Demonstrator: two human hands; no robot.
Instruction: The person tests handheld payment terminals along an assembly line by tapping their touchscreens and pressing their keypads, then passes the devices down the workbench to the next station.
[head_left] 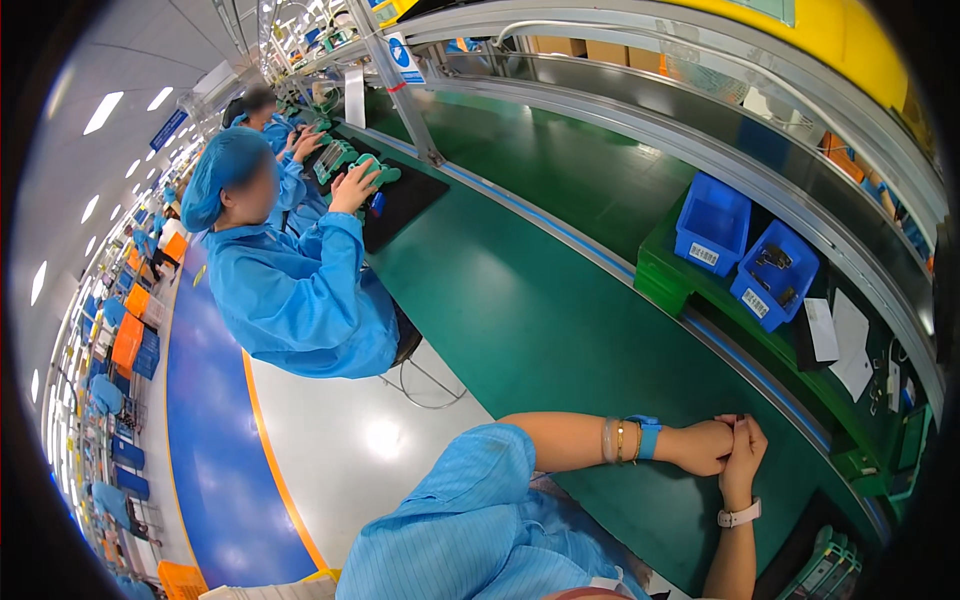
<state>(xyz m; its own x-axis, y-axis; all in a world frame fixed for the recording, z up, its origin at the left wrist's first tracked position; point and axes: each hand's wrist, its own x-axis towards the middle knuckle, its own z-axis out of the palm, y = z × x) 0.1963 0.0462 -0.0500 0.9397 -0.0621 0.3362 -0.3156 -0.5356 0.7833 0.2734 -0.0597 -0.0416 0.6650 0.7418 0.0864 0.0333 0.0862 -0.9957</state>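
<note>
Over the green work surface (590, 345), my left hand (700, 447) and my right hand (742, 462) are clasped together, both closed. The left one has curled fingers, partly hidden where the two meet. A blue wrist strap (649, 438) and thin bracelets (614, 440) circle my left wrist. On my right wrist sits a watch with a pale band (739, 515). I make out no tool or part in either hand. Near my right forearm, several green-framed devices (825, 570) stand together on a black mat (818, 515).
Beyond the surface's metal edge, a green crate (662, 272) carries two blue bins (712, 225), one holding small dark parts (773, 257). White papers (850, 345) lie beside them. To the left, a co-worker in blue (290, 280) handles a green device (380, 172) over a black mat (415, 205).
</note>
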